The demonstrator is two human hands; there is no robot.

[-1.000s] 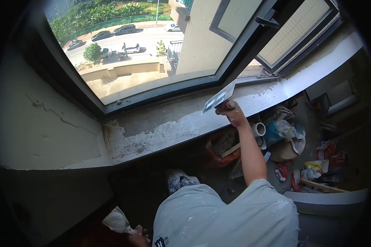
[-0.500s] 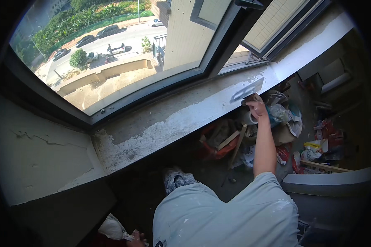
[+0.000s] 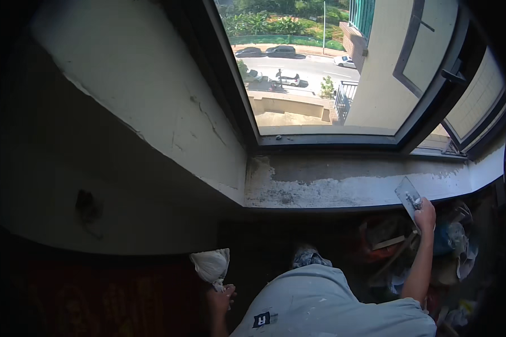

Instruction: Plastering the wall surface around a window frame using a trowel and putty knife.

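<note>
My right hand (image 3: 425, 214) grips a flat rectangular metal trowel (image 3: 405, 191) tilted over the right part of the windowsill (image 3: 337, 191), which has a rough, patchy white coat and grey bare strip. Low at the bottom centre-left, my left hand (image 3: 221, 297) holds a tool by its handle, its broad head (image 3: 209, 265) heaped with white paste; the blade is mostly hidden under it.
A dark-framed window (image 3: 399, 140) shows a street with cars. A cracked white reveal wall (image 3: 180, 135) borders the sill's left. Bags and wooden sticks (image 3: 389, 241) lie below the sill at right; a dark red sheet (image 3: 95, 297) lies at lower left.
The view has turned leftward, shifting window and sill right and showing more wall. My right hand with the trowel sits further right and lower in the picture. The left hand's tool has come further into view.
</note>
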